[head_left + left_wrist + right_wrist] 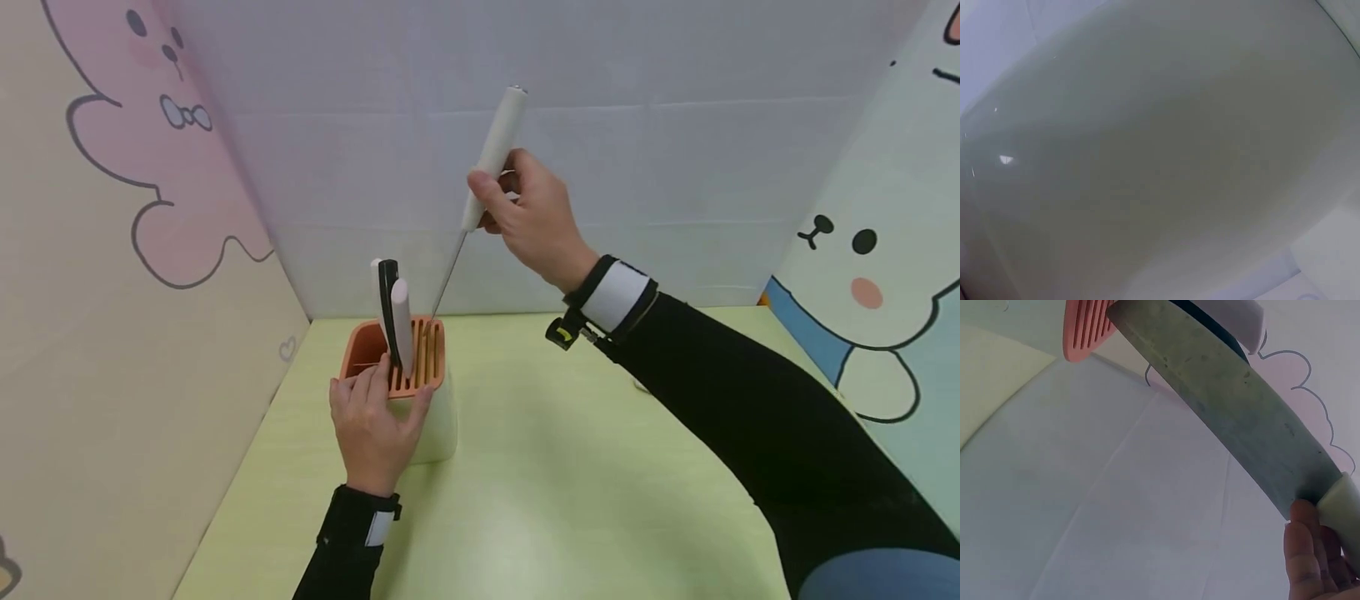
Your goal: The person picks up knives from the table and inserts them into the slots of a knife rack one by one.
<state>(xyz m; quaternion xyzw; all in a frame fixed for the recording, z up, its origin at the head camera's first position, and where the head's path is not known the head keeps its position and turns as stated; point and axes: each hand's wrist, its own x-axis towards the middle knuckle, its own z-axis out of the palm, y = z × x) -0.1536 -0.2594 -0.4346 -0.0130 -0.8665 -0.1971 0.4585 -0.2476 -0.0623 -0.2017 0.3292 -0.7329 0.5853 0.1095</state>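
Observation:
My right hand (536,217) grips a kitchen knife (495,137) by its white handle, high above the table. Its blade slants down to the left, with the tip right at the slots of a knife holder (442,429). In the right wrist view the broad, spotted blade (1222,394) reaches toward the orange slotted top (1079,337). My left hand (378,429) rests on the holder's near side, fingers on the rim and thumb spread to the right. The holder's pale wall (1166,144) fills most of the left wrist view, where the left fingers are hidden.
A black handle (390,304) and a white handle (402,325), with another pale one behind, stick up from the holder. The light yellow-green table (570,467) meets a white backdrop (360,167), and printed panels stand at both sides.

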